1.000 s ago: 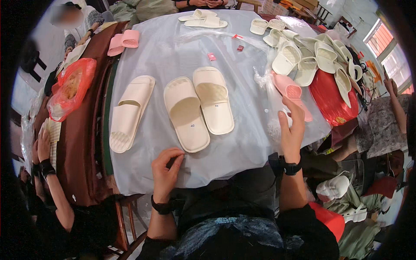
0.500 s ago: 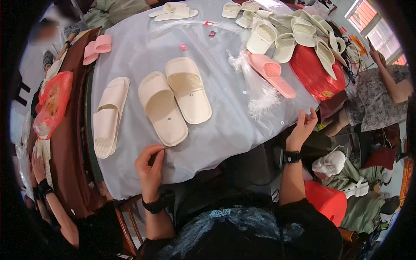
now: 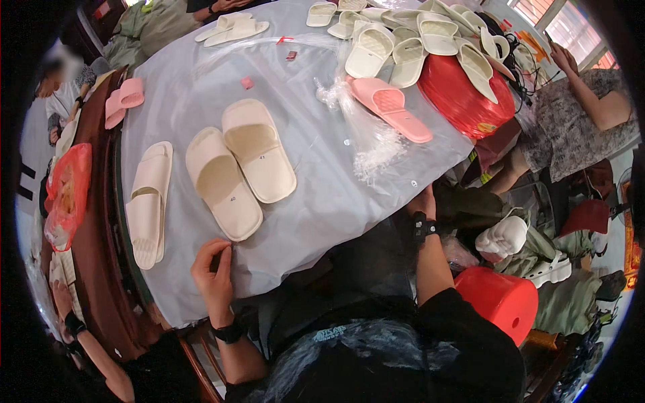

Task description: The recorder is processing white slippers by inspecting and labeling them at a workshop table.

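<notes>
At the table's near edge, my left hand [image 3: 212, 274] has its fingers curled toward the thumb, with nothing visible in them. Its fingertips are just short of the heel of a cream slipper [image 3: 224, 185]. A second cream slipper [image 3: 260, 151] lies against that one, on its right and a little farther back. To their left, two more cream slippers [image 3: 149, 205] are nested together. My right hand [image 3: 426, 203] is down beside the table's right edge; its fingers are hidden. A single pink slipper [image 3: 405, 123] lies toward the right, touching clear plastic wrap [image 3: 366, 144].
A heap of pale slippers [image 3: 438, 35] lies over a red plastic-wrapped bundle [image 3: 463, 97] at the far right. Pale slippers [image 3: 233, 29] and small pink slippers [image 3: 125, 101] lie farther back. Red stool [image 3: 498, 302] stands right of me. Other people's arms [image 3: 97, 349] show at the sides.
My right hand has dropped from above the table's right corner to beside its edge, its fingers now out of sight. The view has shifted slightly; the slippers keep their arrangement.
</notes>
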{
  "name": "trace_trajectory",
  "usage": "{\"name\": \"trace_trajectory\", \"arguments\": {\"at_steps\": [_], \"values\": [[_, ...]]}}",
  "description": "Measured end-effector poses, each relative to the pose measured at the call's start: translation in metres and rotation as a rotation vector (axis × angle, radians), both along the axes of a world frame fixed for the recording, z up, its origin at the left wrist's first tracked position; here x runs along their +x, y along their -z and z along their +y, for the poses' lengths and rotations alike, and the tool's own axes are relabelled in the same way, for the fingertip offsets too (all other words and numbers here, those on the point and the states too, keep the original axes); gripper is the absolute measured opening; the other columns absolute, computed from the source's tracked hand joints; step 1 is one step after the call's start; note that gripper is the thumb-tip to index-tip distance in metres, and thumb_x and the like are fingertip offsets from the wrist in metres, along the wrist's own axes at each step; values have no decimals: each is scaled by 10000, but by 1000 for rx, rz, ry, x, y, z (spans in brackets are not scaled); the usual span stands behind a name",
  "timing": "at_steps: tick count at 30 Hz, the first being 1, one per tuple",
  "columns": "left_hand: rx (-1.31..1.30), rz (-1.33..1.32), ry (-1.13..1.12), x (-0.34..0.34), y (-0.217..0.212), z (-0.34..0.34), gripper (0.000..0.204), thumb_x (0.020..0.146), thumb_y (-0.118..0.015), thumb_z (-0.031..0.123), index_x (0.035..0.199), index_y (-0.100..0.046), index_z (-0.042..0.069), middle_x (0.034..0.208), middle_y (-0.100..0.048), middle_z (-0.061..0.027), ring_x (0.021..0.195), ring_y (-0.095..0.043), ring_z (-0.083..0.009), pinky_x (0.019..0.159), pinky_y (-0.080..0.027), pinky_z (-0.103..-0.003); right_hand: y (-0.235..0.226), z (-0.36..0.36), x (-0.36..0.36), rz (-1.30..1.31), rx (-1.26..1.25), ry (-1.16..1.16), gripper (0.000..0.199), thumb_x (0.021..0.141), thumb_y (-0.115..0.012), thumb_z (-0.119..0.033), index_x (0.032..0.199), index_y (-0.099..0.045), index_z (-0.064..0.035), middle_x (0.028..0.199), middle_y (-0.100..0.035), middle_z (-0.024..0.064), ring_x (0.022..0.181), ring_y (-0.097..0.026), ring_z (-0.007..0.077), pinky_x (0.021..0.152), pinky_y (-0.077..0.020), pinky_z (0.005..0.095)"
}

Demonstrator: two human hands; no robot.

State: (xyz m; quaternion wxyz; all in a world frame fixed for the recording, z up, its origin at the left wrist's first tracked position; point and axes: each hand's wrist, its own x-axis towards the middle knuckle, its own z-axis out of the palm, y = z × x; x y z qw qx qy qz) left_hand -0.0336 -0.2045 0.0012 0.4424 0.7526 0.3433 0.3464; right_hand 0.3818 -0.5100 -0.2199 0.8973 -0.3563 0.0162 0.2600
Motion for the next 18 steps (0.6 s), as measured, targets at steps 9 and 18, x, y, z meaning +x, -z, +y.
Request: {"name": "trace_trajectory", "arguments": {"at_steps": [9,18], "values": [[37,2,-10,-1,8,2,83,859,-648,-54,940,-656,-41,968,-679,-97,893,-619,-176,824,-478,-276,22,-17,9,-36,-429,329,323,948,-535,-140,1226,-586,17,1180,-659,136,1063,-634,277,953,-500,426],[-2,1,5,2,3,-1,74,897,-615,-51,960,-651,-42,1003,-668,-77,883,-599,-137,808,-470,-250,20,-19,2,-26,-317,423,558,992,-507,-497,1268,-572,-16,1001,-695,78,831,-639,217,778,-505,345]]}}
